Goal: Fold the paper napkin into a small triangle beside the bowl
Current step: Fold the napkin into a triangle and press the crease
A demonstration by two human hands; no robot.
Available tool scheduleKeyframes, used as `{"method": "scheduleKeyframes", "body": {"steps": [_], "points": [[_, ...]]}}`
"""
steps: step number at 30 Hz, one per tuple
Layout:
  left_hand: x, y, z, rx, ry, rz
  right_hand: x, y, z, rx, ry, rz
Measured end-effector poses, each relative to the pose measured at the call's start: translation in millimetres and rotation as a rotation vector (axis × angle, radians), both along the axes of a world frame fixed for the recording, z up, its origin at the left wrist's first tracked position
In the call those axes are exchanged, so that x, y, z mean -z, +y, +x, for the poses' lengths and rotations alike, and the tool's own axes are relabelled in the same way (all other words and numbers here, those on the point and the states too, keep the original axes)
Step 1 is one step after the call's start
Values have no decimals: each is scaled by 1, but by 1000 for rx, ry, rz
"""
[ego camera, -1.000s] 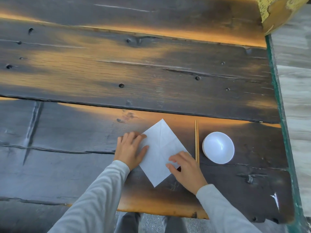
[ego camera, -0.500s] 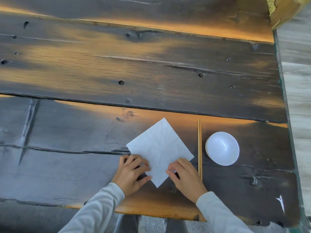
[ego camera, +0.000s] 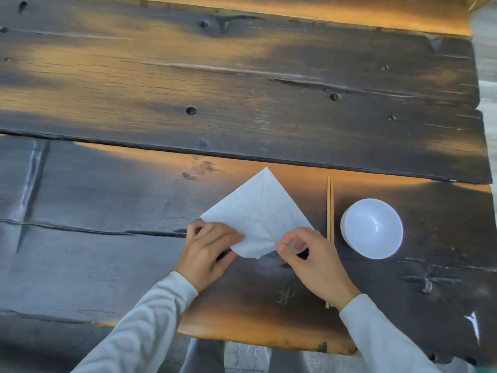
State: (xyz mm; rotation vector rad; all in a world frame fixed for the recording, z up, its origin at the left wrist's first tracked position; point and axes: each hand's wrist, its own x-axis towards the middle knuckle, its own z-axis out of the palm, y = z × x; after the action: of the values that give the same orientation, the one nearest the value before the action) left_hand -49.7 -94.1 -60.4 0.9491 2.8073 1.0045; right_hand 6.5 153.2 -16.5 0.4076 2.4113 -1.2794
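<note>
Since half a second ago the near corner of the paper napkin has come off the table and crumpled. The left hand now has its fingers curled onto the 7 o'clock edge, and the right hand pinches the 5 o'clock edge between thumb and forefinger.

There are one napkin, one white bowl, two chopsticks and two hands. The napkin lies at the bowl's 9 o'clock, with the chopsticks between them.

The table is dark weathered planks with worn orange patches and bolt heads. Pale flooring shows at 3 o'clock.
</note>
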Motion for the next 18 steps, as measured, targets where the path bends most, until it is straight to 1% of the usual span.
{"method": "scheduleKeyframes", "body": {"steps": [3,5,8,11,13,15,18], "points": [[-5,9,-5,-67,-77,54,-3,4,-6,-23,13,-18],[-9,14,-8,-123,-199,101,-5,8,-9,-34,27,-56],[-15,16,-15,-154,-345,183,-7,14,-13,-66,-16,-123],[-18,16,-22,-182,-465,225,-3,21,-14,-135,-10,-48],[-19,16,-27,-196,-542,230,2,22,-18,-145,35,7],[-21,16,-32,-179,-577,211,7,22,-21,-148,99,60],[-23,15,-39,-118,-576,179,14,24,-29,-200,187,107]]}}
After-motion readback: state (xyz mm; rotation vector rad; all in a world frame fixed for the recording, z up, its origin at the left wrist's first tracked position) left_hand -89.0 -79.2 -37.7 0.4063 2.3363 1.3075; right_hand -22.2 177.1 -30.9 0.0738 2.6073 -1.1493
